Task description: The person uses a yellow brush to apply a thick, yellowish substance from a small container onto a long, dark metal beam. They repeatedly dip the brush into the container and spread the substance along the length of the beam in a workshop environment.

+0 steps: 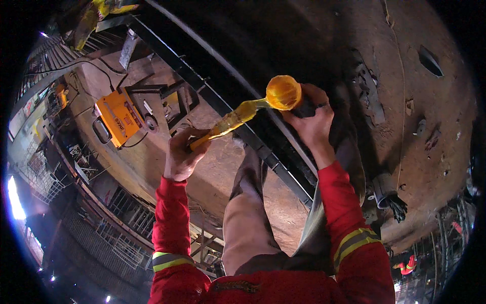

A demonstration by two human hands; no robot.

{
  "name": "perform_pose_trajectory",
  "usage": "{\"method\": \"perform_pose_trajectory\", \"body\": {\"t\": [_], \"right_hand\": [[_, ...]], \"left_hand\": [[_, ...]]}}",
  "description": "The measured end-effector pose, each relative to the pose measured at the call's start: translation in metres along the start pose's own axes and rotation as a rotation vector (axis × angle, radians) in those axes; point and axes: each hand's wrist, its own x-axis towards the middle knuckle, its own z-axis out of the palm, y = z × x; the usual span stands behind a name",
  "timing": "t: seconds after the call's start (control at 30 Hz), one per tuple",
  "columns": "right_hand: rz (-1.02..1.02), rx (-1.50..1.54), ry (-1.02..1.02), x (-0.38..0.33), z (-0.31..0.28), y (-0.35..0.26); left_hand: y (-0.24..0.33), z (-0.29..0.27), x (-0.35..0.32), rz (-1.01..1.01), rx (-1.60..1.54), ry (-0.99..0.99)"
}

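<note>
My right hand [315, 124] grips a round, amber-yellow roll of tape [283, 92] at its right side, with the flat face turned up. From the roll a crumpled, partly see-through yellow strip [235, 119] runs down and left. The strip's other end is closed in the fingers of my left hand [185, 154]. Both hands are held above a long black metal beam [268, 147] that crosses on the diagonal. The fingertips of my right hand are partly hidden behind the roll.
An orange-yellow boxy machine [119, 117] with a black handle stands on the floor at left. Dark metal frame pieces lie near it. To the right are a dark tube [386, 190], a metal plate [430, 62] and scraps. My legs stand near the beam. Another person's red clothing [407, 266] shows far lower right.
</note>
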Motion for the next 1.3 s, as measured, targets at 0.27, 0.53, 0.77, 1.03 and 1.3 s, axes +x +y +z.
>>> {"method": "perform_pose_trajectory", "body": {"t": [0.27, 0.53, 0.77, 1.03, 1.3], "right_hand": [[0.017, 0.048, -0.016, -0.007, 0.006, 0.001], [0.016, 0.046, -0.046, -0.013, 0.008, 0.008], [0.000, -0.001, -0.016, -0.011, 0.000, 0.007], [-0.034, -0.028, 0.020, -0.015, -0.003, 0.017], [-0.026, 0.000, 0.060, -0.019, -0.006, 0.030]], "left_hand": [[0.002, -0.044, -0.026, 0.150, -0.257, 0.284], [0.042, -0.081, -0.023, 0.362, -0.177, 0.201], [0.019, -0.056, -0.006, 0.116, 0.431, 0.163], [0.012, -0.026, 0.092, 0.568, 1.300, -0.004], [0.038, 0.011, 0.108, 0.557, 1.712, -0.289]]}}
